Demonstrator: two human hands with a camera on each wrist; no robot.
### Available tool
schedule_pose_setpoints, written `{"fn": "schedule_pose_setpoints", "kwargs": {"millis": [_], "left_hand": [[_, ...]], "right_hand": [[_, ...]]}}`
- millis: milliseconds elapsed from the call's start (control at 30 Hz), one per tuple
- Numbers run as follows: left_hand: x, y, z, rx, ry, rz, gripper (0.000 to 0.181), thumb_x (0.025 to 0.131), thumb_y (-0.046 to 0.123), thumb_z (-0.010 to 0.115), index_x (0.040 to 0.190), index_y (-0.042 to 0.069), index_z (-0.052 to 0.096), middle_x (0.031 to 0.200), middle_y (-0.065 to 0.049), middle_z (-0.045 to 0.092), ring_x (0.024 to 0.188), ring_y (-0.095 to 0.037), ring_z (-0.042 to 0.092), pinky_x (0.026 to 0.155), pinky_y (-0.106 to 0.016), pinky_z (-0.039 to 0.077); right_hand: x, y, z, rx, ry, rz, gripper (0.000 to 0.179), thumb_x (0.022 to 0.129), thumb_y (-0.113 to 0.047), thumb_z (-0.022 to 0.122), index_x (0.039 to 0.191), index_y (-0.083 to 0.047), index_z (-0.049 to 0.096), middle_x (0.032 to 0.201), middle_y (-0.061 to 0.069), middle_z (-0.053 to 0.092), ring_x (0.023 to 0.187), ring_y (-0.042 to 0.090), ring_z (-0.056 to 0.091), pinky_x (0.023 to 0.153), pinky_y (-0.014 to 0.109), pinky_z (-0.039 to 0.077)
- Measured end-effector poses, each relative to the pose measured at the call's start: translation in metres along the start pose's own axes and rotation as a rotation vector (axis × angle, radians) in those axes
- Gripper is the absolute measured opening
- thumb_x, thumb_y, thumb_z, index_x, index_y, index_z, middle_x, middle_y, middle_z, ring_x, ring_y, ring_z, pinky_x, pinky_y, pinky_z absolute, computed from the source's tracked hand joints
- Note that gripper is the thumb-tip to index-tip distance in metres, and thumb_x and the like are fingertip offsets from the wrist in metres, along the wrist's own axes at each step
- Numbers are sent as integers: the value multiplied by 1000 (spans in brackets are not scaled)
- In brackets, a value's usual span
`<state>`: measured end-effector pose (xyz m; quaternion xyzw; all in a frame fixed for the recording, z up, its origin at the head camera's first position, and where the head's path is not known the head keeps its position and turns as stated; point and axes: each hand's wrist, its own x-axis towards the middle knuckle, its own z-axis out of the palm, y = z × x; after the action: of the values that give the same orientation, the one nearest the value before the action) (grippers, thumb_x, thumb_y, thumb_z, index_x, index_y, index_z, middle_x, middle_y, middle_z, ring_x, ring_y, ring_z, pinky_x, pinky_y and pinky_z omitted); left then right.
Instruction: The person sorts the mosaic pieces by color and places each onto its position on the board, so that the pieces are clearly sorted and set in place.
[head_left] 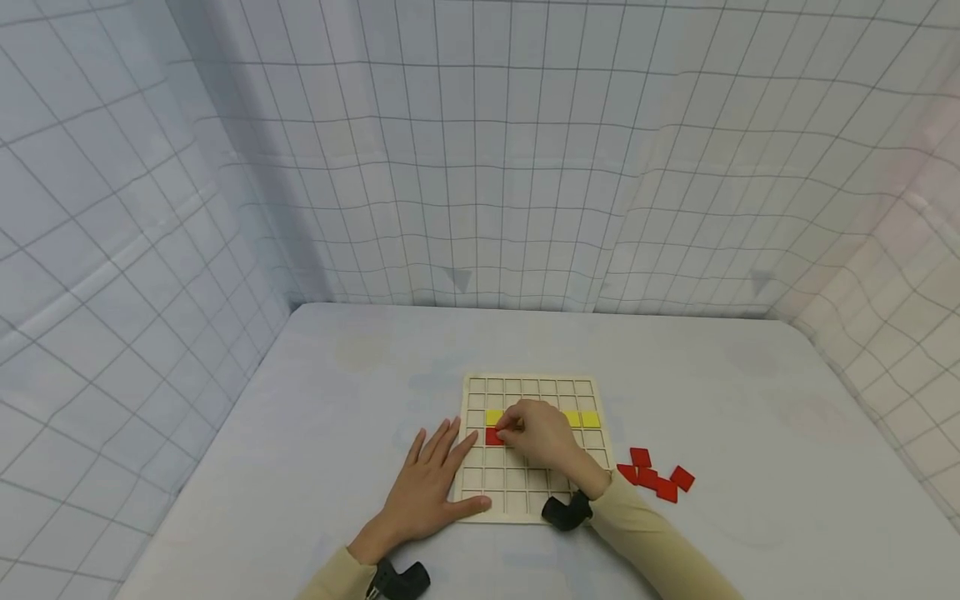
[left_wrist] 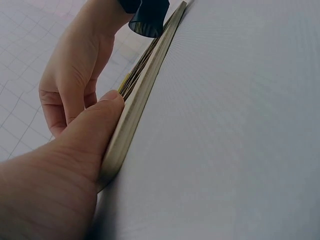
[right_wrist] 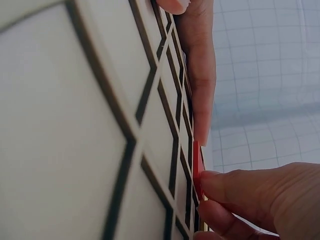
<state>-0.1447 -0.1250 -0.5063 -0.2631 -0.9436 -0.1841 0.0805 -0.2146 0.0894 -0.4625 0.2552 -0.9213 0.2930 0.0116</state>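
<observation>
A pale board [head_left: 495,502] with a grid of square cells lies on the table. My right hand [head_left: 542,435] reaches over its middle, thumb and fingertips pinching a red square tile [head_left: 493,437] at a cell in the row below the yellow tiles [head_left: 590,419]. In the right wrist view the thumb presses on the red tile [right_wrist: 196,165], whose edge stands slightly above the grid. My left hand [head_left: 427,487] lies spread at the board's left side, its thumb over the near left corner. The right hand covers the middle of the yellow row.
Several loose red tiles [head_left: 647,477] lie on the table right of the board, partly beside the right sleeve. The white table [head_left: 360,375] is bounded by grid-patterned curtains [head_left: 487,167] at the back and sides. Each wrist carries a black camera [head_left: 567,510].
</observation>
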Motion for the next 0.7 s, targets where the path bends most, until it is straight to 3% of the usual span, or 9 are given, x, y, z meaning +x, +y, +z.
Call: {"fn": "schedule_pose_setpoints", "kwargs": {"millis": [400,700], "left_hand": [[0,1,-1,-4,-11,-7,89,84,70,50,152,17,27,154,-14,22,143,-26,11,112,-50,3],[0,0,1,3,-13,-20,90,84,71,49,152,17,27,155,-13,21,143,-26,10,112,-49,1]], "right_hand": [[-18,9,-10,13,-21,-15,9,85,-20,72,93,-17,73,74,-16,56,62,4,48,55,22,42],[-42,29,-39,29,64,-8,8,85,-19,73,92,-16,74,78,-16,61,65,3,52,56,23,44]]}}
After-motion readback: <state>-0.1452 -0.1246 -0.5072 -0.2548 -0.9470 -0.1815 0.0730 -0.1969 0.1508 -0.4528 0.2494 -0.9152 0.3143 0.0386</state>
